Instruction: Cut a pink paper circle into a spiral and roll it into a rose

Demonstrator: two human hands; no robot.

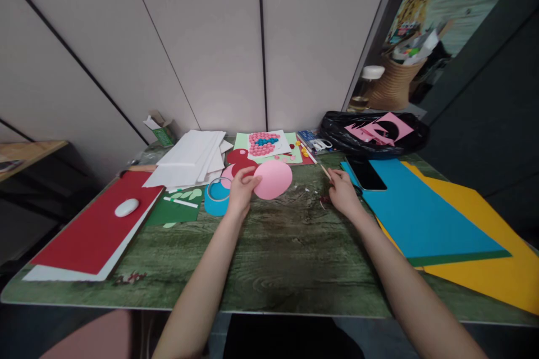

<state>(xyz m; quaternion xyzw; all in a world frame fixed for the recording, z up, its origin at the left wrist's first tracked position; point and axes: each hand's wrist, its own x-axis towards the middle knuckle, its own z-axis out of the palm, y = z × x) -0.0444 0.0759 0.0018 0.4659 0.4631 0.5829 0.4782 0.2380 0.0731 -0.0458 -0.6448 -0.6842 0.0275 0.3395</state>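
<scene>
My left hand [243,189] pinches the left edge of a pink paper circle [273,179], held just above the table. Closed around a slim tan pencil [325,172] is my right hand [343,193], close to the black phone [365,173]. Red paper circles [244,166] lie just behind my left hand. A roll of tape [219,189] rests on blue paper [216,208] to its left. Small paper scraps are scattered on the table between the hands.
Red sheets [96,219] with a white oval object [127,207] lie left, near a white paper stack [189,157]. Blue sheets [425,207] and yellow sheets [497,247] cover the right. A dotted picture [263,144] and a black plastic bag [337,129] sit along the back.
</scene>
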